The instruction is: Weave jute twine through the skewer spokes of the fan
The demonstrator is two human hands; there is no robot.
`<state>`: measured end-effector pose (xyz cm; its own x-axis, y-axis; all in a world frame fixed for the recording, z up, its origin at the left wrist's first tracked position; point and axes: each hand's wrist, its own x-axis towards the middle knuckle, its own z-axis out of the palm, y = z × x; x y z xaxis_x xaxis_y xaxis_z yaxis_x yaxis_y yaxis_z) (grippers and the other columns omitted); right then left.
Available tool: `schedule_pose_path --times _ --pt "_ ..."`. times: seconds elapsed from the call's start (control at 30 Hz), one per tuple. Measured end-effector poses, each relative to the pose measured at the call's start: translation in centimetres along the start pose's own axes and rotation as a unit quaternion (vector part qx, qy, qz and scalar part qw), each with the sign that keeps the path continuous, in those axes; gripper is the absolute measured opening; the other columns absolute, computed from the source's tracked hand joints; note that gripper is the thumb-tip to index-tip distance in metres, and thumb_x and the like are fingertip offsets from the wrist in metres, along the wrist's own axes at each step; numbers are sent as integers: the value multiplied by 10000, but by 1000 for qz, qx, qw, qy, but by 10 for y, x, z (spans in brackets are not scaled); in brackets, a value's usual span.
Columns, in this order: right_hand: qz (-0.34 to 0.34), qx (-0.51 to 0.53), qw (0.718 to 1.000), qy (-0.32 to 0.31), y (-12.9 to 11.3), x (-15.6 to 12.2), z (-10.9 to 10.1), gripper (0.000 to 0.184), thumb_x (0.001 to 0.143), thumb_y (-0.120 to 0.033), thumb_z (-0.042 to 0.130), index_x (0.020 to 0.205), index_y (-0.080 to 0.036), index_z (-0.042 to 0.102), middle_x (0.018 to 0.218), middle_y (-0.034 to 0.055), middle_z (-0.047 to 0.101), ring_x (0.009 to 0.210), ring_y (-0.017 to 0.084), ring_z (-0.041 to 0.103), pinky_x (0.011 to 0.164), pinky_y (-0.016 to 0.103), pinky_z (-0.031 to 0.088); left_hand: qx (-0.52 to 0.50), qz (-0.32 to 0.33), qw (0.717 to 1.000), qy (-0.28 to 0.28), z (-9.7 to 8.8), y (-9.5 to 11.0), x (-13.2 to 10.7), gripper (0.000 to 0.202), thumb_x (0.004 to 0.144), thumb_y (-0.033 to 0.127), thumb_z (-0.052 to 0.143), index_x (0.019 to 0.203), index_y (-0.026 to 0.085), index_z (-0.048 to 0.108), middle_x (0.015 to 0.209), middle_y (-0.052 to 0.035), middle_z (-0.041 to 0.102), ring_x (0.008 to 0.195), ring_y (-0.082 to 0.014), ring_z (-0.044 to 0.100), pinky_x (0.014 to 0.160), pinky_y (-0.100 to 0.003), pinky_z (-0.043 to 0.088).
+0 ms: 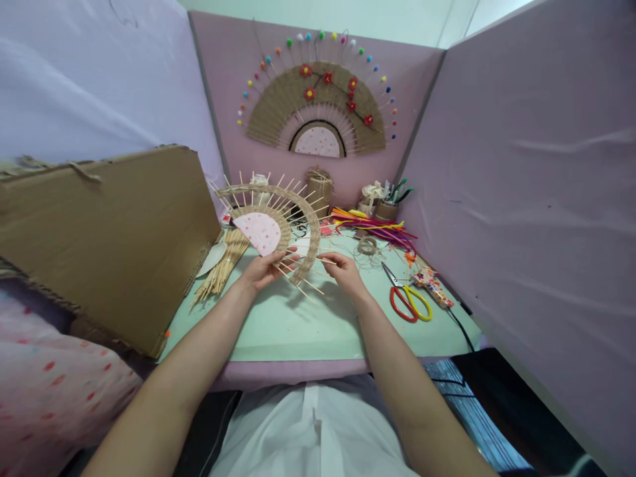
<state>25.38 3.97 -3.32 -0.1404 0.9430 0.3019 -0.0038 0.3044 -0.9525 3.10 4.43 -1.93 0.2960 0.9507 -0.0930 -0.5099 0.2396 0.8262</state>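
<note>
A half-round fan frame (314, 228) of thin wooden sticks and woven twine is held up over the table, tilted. Its inner half-circle (258, 232) is white cloth with pink dots, edged by a twine band. My left hand (268, 268) grips the frame at the lower end of that half-circle, thumb in front. On the other side, my right hand (342, 270) pinches near the tip of a stick by the outer woven band; whether it also holds twine there is too small to tell.
Scissors (405, 301) and a glue gun (433, 288) lie at right. Coiled twine (368, 246) and pipe cleaners (372, 225) are behind. Bundled sticks (223, 265) lie by a cardboard sheet (109, 238) at left. A finished fan (278, 109) hangs on the back panel.
</note>
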Motion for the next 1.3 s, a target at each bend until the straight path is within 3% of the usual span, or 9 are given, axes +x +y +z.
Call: schedule_pose_path --times 0.2,0.33,0.47,0.7,0.87,1.3 --pt "15 -24 999 21 1 -3 1 329 721 -383 590 941 -164 698 698 26 594 598 108 458 532 235 358 -24 8 999 27 9 -2 18 247 819 83 531 1032 74 655 1033 -140 681 962 -206 651 874 -312 523" --pt "14 -33 996 81 3 1 -4 316 722 -345 555 943 -169 698 733 31 595 592 107 446 522 232 360 -27 22 999 4 22 5 36 195 813 63 530 934 85 681 1068 -131 676 938 -210 658 851 -322 536" --pt "16 -38 996 81 10 3 -12 371 721 -306 523 1029 -168 677 692 11 571 538 97 400 512 236 349 -20 24 999 18 27 4 47 163 793 52 559 892 65 688 994 -149 696 909 -216 668 843 -324 537" --pt "-86 -171 981 36 17 -5 -22 289 762 -242 493 956 -183 699 910 60 613 756 139 522 730 283 414 -31 52 996 58 10 -6 44 141 758 16 578 844 64 679 914 -132 712 835 -206 685 794 -307 558" --pt "-101 -236 965 48 18 -8 -20 286 795 -243 478 971 -169 691 834 52 588 685 137 499 705 286 412 -37 53 995 79 0 -3 42 152 765 -8 554 847 50 669 871 -137 713 828 -198 687 771 -286 561" --pt "-155 -246 953 86 9 -15 -14 266 854 -355 486 905 -190 689 749 48 581 666 149 492 669 287 401 -50 105 988 99 9 -4 43 98 749 37 608 819 64 672 905 -127 706 845 -196 681 822 -318 541"
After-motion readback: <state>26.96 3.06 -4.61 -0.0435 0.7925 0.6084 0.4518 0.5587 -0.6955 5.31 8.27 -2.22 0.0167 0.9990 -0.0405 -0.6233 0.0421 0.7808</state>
